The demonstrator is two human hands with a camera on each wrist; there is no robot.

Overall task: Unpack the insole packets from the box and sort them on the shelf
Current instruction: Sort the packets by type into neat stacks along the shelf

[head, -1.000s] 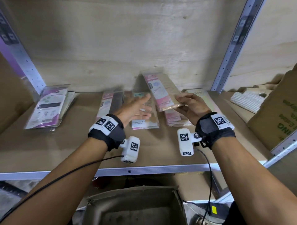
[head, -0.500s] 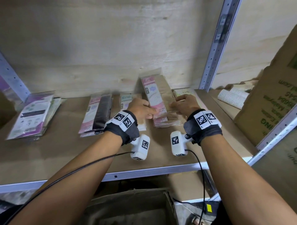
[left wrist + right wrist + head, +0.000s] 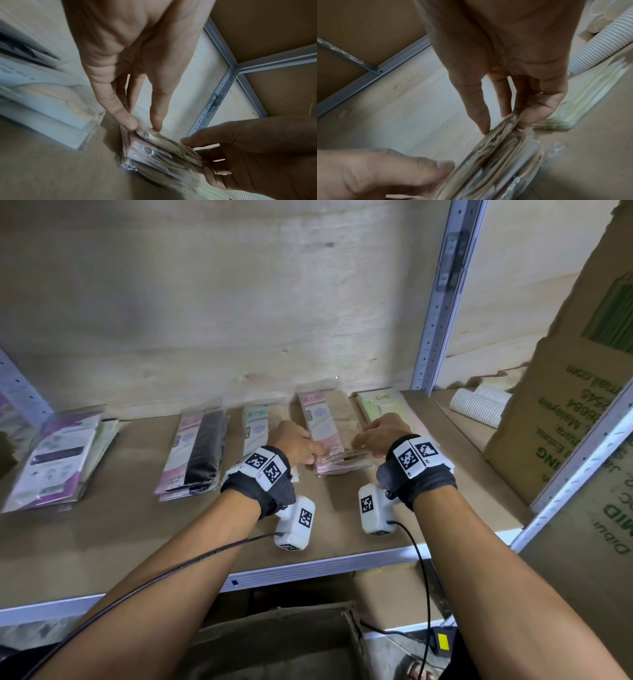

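Pink stack [image 3: 322, 419], teal packets [image 3: 255, 422] left, green packets [image 3: 383, 402] right, carton [image 3: 565, 422] beyond

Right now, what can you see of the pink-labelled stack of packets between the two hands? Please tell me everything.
The pink-labelled stack is several clear plastic packets, each with beige insoles beside a pink ENE card. It lies on the shelf, lengthwise toward the back wall, between a teal-labelled pile and a green pile. The left hand and right hand pinch its near corners with their fingers.
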